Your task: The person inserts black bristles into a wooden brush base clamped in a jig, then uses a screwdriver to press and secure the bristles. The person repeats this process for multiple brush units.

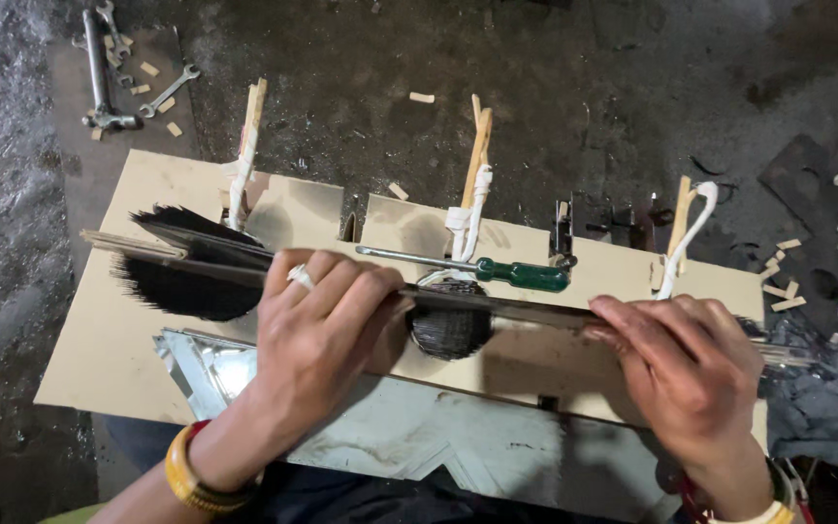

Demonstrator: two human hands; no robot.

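Head view: left hand [317,330] and right hand [686,364] are both gripping a long strip [497,303] of black bristles above the board [89,340], below the screwdriver [467,265]. Strip probably stiff, bristles soft; holding its spine suits best.

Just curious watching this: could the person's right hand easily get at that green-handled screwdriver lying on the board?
Probably yes. The green-handled screwdriver lies in the open on the board, just beyond the long strip that the right hand presses. Nothing covers it, but the hand would have to let go of the strip first.
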